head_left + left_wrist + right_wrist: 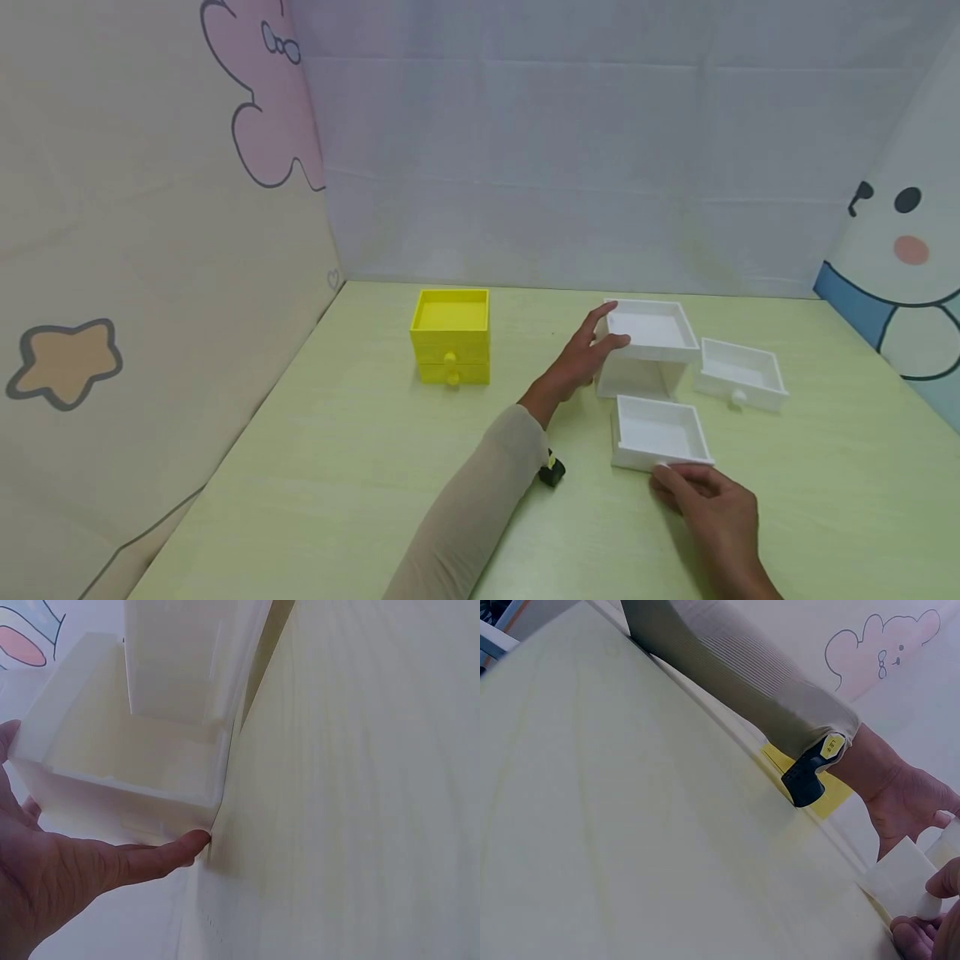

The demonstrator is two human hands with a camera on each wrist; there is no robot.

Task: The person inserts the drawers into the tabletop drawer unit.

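Observation:
My left hand (581, 354) holds the white cabinet (637, 379) by its left side, with fingertips at its top edge. In the left wrist view, the cabinet's front opening (176, 754) faces the camera, and one finger lies low on its side near the tabletop. My right hand (712, 508) pinches the knob (928, 906) of a white drawer (660, 429). This drawer lies on the table in front of the cabinet's opening, apart from it in the head view. Another white drawer (741, 371), knob toward me, rests right of the cabinet.
A yellow cabinet (452, 354) with two knobbed drawers and a tray-like top stands on the left of the pale table (315, 483). Fabric walls (570, 167) enclose the back and sides. A black wrist device (806, 780) sits on my left sleeve.

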